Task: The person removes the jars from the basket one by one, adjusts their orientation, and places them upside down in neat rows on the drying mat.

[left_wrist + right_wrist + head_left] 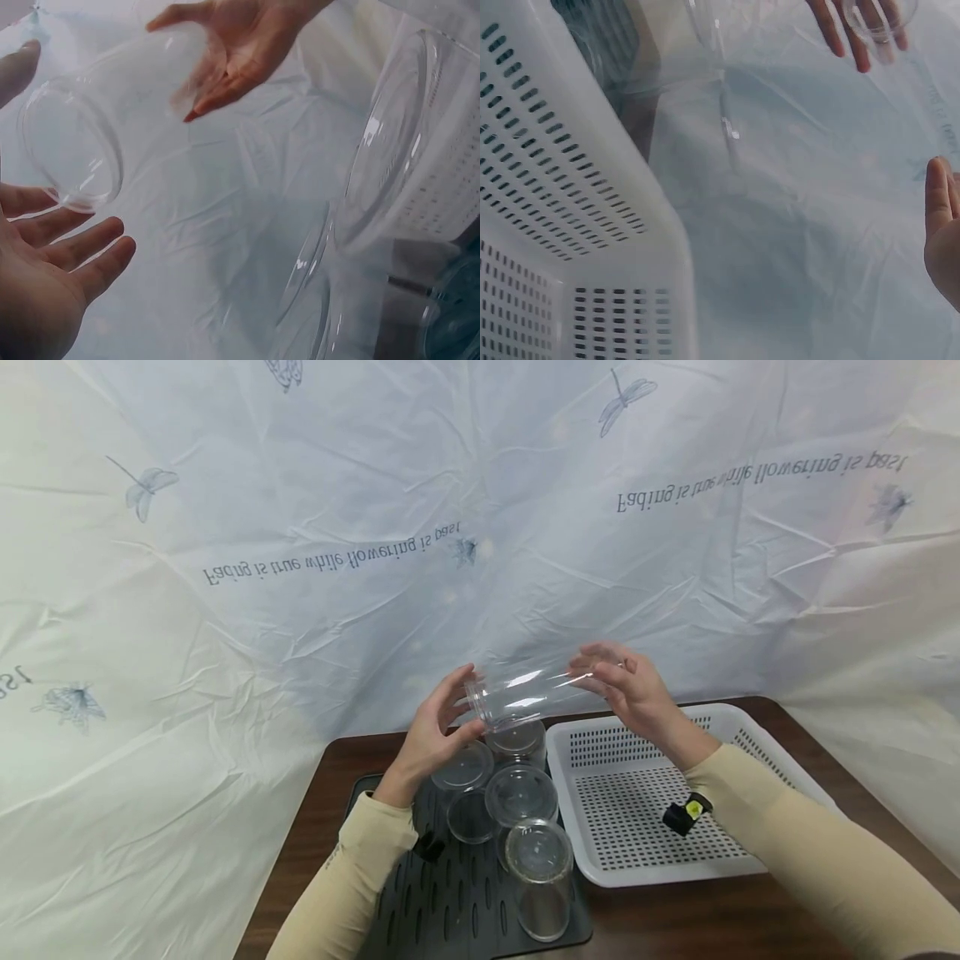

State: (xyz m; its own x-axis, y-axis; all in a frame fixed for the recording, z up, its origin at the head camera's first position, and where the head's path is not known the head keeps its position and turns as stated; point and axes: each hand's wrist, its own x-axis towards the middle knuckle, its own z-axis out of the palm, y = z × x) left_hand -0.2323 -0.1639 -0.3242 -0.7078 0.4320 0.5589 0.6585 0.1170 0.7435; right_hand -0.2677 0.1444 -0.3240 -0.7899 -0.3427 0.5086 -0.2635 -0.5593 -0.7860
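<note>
A clear plastic jar (528, 692) is held tilted almost on its side above the table, between both hands. My left hand (441, 725) spans its ringed rim (71, 146), thumb on the near side and fingers on the far side. The right hand (626, 687) grips the other end, its fingers (225, 94) spread around the jar wall. In the right wrist view, the right hand (943, 232) shows only at the edge, with the left hand (844, 34) at the top. Below stand several clear jars (538, 852) on a dark slotted mat (457, 902).
A white perforated basket (577, 852) takes up the right side of the brown wooden table (675, 918). A pale printed sheet (375, 635) hangs behind and around the table. Each wrist wears a small black camera (681, 817).
</note>
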